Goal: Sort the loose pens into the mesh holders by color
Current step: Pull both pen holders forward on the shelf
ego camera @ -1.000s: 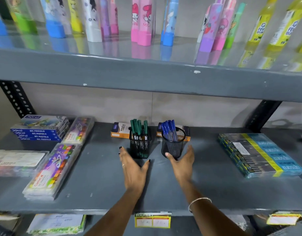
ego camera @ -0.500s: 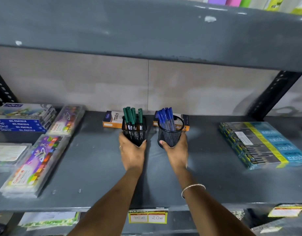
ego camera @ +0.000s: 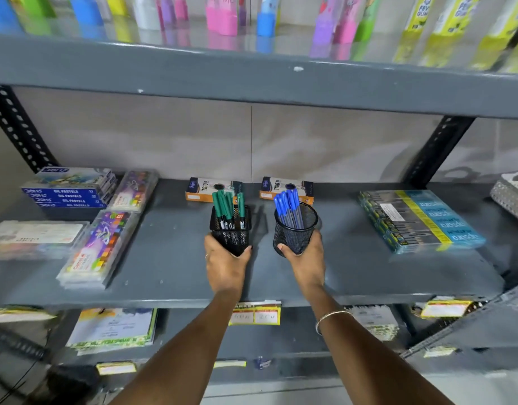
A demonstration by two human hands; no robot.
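Observation:
Two black mesh holders stand side by side on the grey shelf (ego camera: 170, 264). The square holder (ego camera: 232, 233) on the left carries several green pens (ego camera: 227, 207). The round holder (ego camera: 295, 230) on the right carries several blue pens (ego camera: 288, 210). My left hand (ego camera: 225, 264) is wrapped around the lower front of the square holder. My right hand (ego camera: 306, 260) grips the lower front of the round holder. No loose pens show on the shelf.
Two orange pen boxes (ego camera: 215, 190) lie behind the holders. Oil pastel boxes (ego camera: 70, 190) and crayon packs (ego camera: 101, 248) sit at the left, a teal pencil pack (ego camera: 421, 220) at the right. An upper shelf (ego camera: 251, 80) hangs overhead with bottles on it.
Both hands went from open beside the holders to closed around them. The view dipped and then rose again, showing the upper shelf's bottles.

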